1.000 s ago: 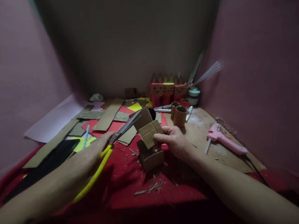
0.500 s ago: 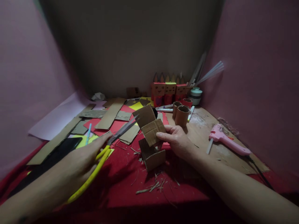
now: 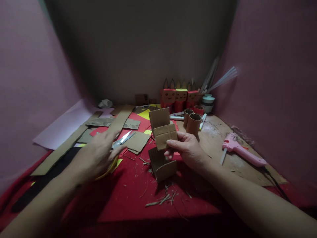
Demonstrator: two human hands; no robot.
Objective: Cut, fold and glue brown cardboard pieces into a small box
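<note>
My right hand [image 3: 187, 147] pinches a small creased cardboard piece [image 3: 164, 135] between thumb and fingers, with a flap standing up behind it. Just below it, a bent cardboard piece [image 3: 164, 171] stands on the red cloth. At the left, my left hand [image 3: 102, 152] is somewhat blurred, its thumb and fingers apart over a pair of scissors [image 3: 122, 140] with yellow handles. The slightly parted blades show between thumb and fingers, pointing away from me. Most of the handles are hidden under the hand.
Cardboard strips [image 3: 120, 120] and coloured paper cover the left and back. A pink glue gun [image 3: 244, 153] lies on a board [image 3: 213, 138] at the right. Cardboard tubes [image 3: 193, 124], box figures [image 3: 180, 97] and a lidded jar [image 3: 208, 103] stand behind. Cardboard scraps [image 3: 163, 200] litter the red cloth [image 3: 138, 211].
My left hand has moved forward and lowered the scissors, its fingers spreading apart. In my right hand the cardboard piece has turned a little more upright.
</note>
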